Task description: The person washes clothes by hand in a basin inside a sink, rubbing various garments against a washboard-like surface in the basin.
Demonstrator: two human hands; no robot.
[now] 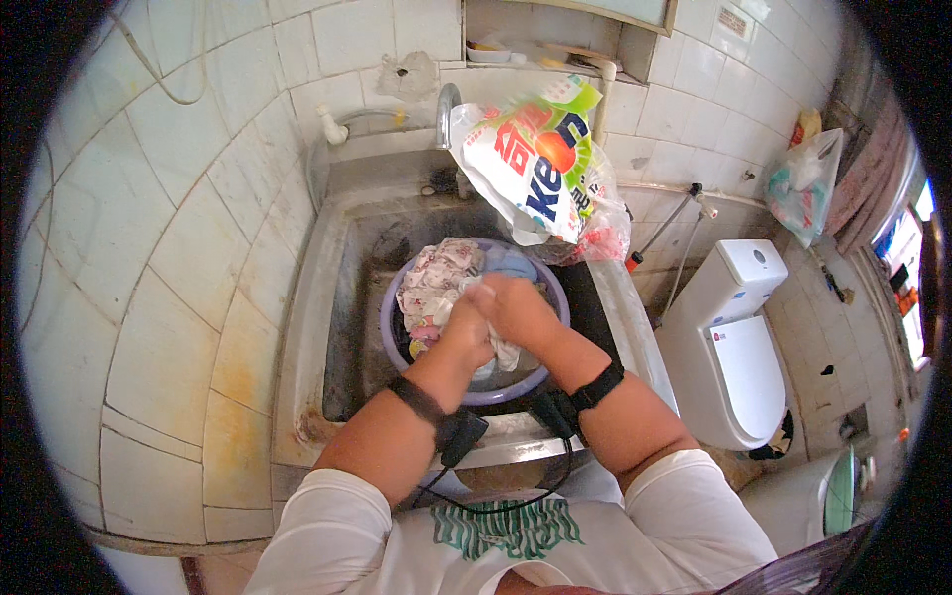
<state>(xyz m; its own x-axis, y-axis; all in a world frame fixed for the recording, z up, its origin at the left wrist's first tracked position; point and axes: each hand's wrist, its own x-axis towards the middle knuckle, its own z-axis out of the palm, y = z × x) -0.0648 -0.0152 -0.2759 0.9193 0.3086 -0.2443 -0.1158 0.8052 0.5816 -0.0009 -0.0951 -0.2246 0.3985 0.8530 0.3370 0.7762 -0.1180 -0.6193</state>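
Both of my hands meet over a purple plastic basin (387,327) that stands inside a worn sink (297,357). My left hand (465,331) and my right hand (517,305) are closed around a pale wet cloth (508,353), whose end hangs below my fists. Fingers and cloth blur a little where they meet. Heaped at the basin's left side is a floral-print garment (439,271), with pink and yellow fabric (422,336) beneath it. Blue fabric (509,262) lies at the far right of the basin, partly behind my right hand.
A detergent bag (532,160) rests at the sink's back right, in front of the metal faucet (446,115). Right of the sink stands a white toilet (747,372) with its lid down. A plastic bag (803,186) hangs on the right wall. A black cable (506,512) links my two wrist straps.
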